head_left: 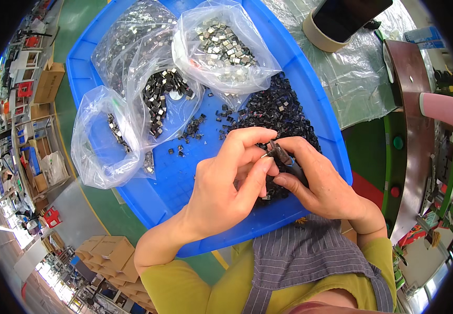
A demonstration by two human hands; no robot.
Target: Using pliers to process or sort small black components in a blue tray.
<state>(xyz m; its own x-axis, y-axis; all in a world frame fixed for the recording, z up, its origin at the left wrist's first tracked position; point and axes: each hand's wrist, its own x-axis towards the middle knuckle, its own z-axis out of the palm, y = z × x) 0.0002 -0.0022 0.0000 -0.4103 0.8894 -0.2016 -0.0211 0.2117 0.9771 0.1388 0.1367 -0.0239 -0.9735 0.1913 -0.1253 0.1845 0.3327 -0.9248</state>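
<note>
My left hand is closed, with thumb and index finger pinching a small dark piece, mostly covered by the fingers. My right hand is wrapped round a dark hand tool with a narrow jaw-like tip, apparently small pliers or cutters. The tool's tip meets the piece between the two hands. Both hands are over the near right part of a blue plastic tray. Beneath and behind them lies a heap of small black parts. The rest of the tool is hidden in my right palm.
Clear plastic bags hold small square silvery and black pieces: one at the back, one at the left. Loose black bits lie between. Beyond the tray's right rim, a dark-screened device rests in a tan roll on plastic sheeting.
</note>
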